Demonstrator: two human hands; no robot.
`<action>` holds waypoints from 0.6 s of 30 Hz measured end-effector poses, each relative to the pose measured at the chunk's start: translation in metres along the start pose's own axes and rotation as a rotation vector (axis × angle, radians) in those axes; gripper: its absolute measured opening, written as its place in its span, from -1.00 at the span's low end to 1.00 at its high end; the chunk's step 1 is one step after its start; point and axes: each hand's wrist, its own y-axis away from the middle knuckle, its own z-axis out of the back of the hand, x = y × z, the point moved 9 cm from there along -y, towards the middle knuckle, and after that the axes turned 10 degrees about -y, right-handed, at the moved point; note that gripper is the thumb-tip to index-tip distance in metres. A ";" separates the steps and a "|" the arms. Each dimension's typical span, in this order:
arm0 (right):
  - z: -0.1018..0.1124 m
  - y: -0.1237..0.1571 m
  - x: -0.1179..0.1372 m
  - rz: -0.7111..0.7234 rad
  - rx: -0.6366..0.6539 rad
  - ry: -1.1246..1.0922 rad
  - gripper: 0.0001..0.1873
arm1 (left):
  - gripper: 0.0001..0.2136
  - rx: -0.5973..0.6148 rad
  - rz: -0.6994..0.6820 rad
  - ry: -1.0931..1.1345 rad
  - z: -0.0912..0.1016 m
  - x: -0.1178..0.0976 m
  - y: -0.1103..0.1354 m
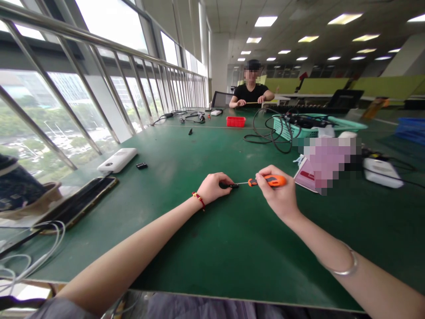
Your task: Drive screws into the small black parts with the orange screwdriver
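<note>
In the left hand (pixel 213 188), a small black part (pixel 234 186), pinched between thumb and curled fingers, on or just above the green tabletop (pixel 206 261) in the middle of the scene. In the right hand (pixel 279 195), an orange-and-black screwdriver (pixel 274 180), gripped by the handle, slim shaft pointing left, tip at or just beside the part; too small to tell which. On the left wrist, a red beaded bracelet (pixel 199 200); on the right forearm, a silver bangle (pixel 353 266).

Judging by looks, a light, stiff piece, apt to slip under a sideways push and perhaps to crack if squeezed hard; best held by the long sides, fingertips clear of the screwdriver's tip. For the tool, a firm hold on the thick handle rather than the thin, probably slicker shaft.

To the left, a black block (pixel 141 165), near a white power bank (pixel 117 160); nearer, a dark phone (pixel 79 204) and a loose white cable (pixel 49 253). Farther off, a red basket (pixel 235 122); right of that, a teal basket (pixel 278 127) with black cables (pixel 270 138). At the far end, a co-worker (pixel 253 92), both hands at a thin yellowish strip (pixel 252 103).
</note>
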 end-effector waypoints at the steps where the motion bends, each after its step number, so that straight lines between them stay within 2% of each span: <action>1: -0.001 0.001 0.001 0.006 0.009 0.000 -0.78 | -0.84 0.000 0.007 0.009 0.000 0.000 0.000; 7: -0.008 0.002 -0.002 -0.015 0.054 -0.021 -0.77 | -0.83 0.017 0.032 0.052 0.001 -0.001 0.000; 18: -0.008 0.001 0.000 -0.014 0.049 0.003 -0.77 | -0.84 0.006 0.062 0.053 0.001 0.001 0.000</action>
